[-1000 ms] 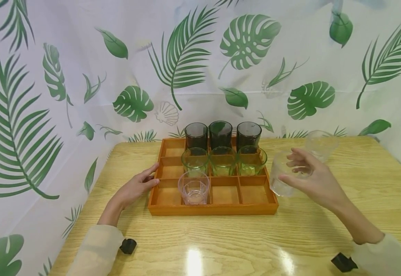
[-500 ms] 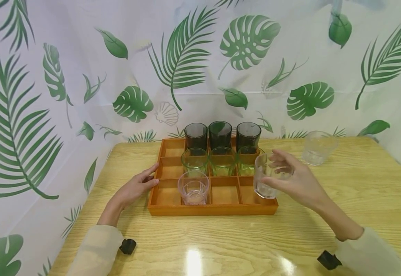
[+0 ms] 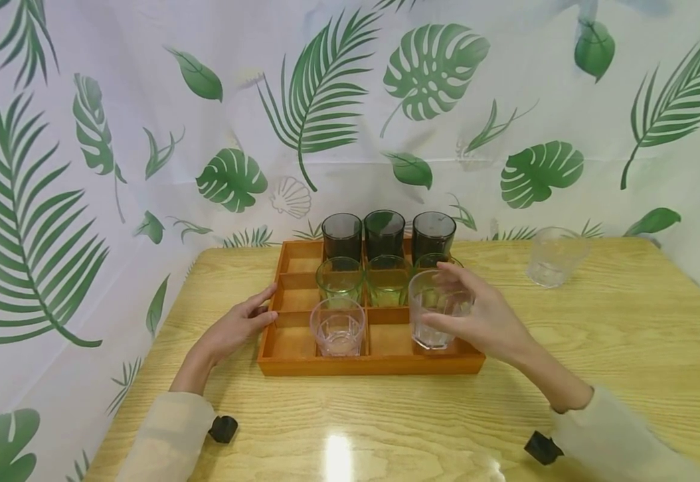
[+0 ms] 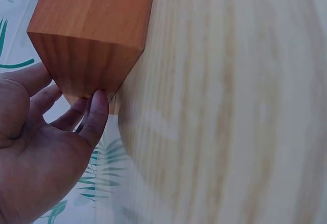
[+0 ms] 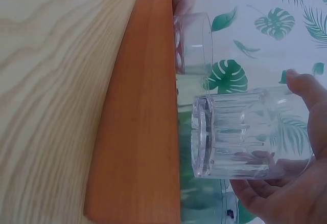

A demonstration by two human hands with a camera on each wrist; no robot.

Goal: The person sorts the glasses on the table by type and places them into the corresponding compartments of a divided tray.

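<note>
A wooden tray (image 3: 374,366) with compartments sits on the table. My right hand (image 3: 488,321) grips a clear glass (image 3: 437,308) between thumb and fingers, above the tray's front right compartment. The right wrist view shows this glass (image 5: 240,132) raised over the tray's wall, its base apart from the wood. At the tray's left side, the fingertips of my left hand (image 3: 238,331) touch the outer wall. The left wrist view has that hand (image 4: 51,142) resting against the tray's side (image 4: 92,63). A pinkish clear glass (image 3: 338,331) stands in the front row.
Several green glasses (image 3: 339,284) fill part of the tray's middle row, and dark glasses (image 3: 383,231) stand in the back row. Another clear glass (image 3: 555,261) stands on the table (image 3: 627,321) at the back right. A leaf-patterned cloth (image 3: 350,134) hangs behind.
My right hand has carried the clear glass leftward, from beside the tray's right edge to over its front right part. The left hand has stayed put.
</note>
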